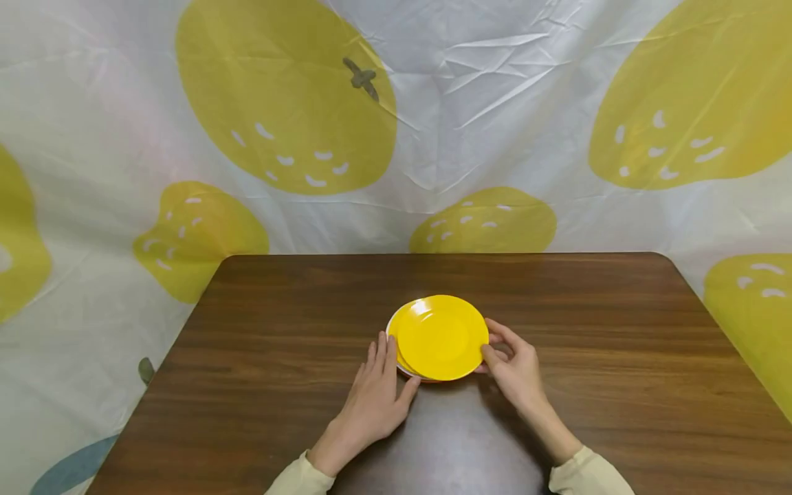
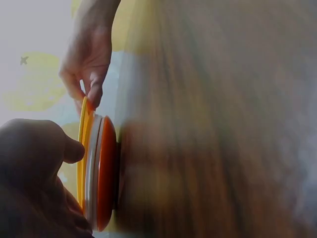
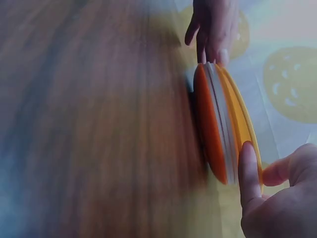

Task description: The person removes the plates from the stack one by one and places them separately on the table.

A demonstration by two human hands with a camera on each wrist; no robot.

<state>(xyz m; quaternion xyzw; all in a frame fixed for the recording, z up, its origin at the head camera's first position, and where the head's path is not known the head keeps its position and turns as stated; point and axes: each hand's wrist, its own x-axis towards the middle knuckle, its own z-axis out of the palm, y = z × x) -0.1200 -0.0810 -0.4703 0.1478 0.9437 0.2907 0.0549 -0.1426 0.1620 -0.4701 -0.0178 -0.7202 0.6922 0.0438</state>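
A stack of round tableware sits in the middle of the table. On top is a yellow plate [image 1: 442, 337], whose right rim my right hand [image 1: 520, 375] pinches between thumb and fingers. That plate is shifted right and tilts up on that side, with a gap under it in the right wrist view. Beneath it shows another yellow plate [image 1: 394, 328], then white plates [image 2: 92, 168], and an orange dish [image 2: 107, 173] at the bottom. My left hand [image 1: 374, 399] rests its extended fingers against the stack's left edge, thumb near the front rim.
The brown wooden table [image 1: 278, 344] has a straight back edge and rounded corners. Behind it and at the sides hangs a white cloth [image 1: 421, 137] printed with large yellow fruit.
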